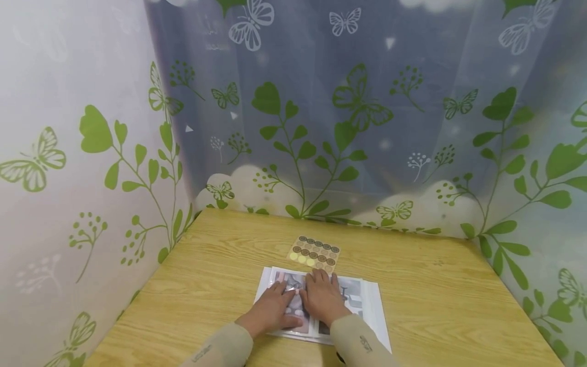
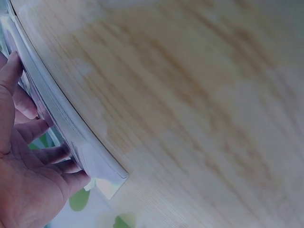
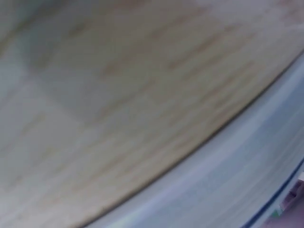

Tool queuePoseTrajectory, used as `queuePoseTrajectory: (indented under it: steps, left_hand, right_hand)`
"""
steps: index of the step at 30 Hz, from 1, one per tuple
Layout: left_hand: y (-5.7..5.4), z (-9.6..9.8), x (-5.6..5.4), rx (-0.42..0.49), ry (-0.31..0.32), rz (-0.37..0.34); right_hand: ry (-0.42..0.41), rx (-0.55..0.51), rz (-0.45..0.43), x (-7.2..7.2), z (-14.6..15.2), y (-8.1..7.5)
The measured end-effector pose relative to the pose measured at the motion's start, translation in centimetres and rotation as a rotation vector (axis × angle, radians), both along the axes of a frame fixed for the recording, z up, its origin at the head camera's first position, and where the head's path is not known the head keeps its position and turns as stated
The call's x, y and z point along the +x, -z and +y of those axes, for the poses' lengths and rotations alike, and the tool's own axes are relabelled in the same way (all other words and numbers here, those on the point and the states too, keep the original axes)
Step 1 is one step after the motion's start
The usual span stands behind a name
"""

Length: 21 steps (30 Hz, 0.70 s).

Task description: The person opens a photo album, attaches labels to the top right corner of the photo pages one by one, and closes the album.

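An open photo album [image 1: 377, 306] with clear-sleeved pages lies on the table, with pictures on both sides. My left hand [image 1: 269, 312] rests on its left page, fingers spread and fairly straight, over a picture [image 1: 299, 326]. Beside it, my right hand [image 1: 323, 299] lies palm down near the middle of the album, its fingers pointing toward the far edge. In the left wrist view, fingertips of the left hand [image 2: 31, 175] touch the clear page above the thick stack of pages [image 2: 90, 137]. The right wrist view shows mostly the album's edge [image 3: 213, 175].
Just beyond the album lies a sheet of round stickers [image 1: 316, 253], in dark brown, tan and yellow. The wood-grain table [image 1: 440, 295] extends to both sides. Curtains [image 1: 298, 61] printed with leaves and butterflies enclose it at the back and sides.
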<state>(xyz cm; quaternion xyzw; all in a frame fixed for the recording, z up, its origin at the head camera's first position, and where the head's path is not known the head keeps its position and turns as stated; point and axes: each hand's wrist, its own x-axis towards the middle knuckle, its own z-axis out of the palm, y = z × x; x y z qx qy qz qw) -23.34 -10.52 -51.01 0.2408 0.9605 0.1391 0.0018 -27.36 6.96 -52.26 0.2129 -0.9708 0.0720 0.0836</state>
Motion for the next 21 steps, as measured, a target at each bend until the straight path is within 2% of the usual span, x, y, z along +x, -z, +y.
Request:
queuePoseTrajectory:
  steps: [6, 13, 21]
  left_hand:
    - [-0.06, -0.01, 0.0, -0.001, -0.005, -0.02]
    - [-0.16, 0.05, -0.01, -0.001, -0.002, -0.018]
    - [-0.08, 0.01, 0.0, 0.017, -0.003, -0.018]
  right_hand:
    - [-0.034, 0.045, -0.013, 0.2, -0.22, -0.32]
    - [-0.066, 0.094, 0.038, 0.59, -0.26, -0.31]
    - [-0.055, 0.124, 0.056, 0.97, -0.13, -0.34]
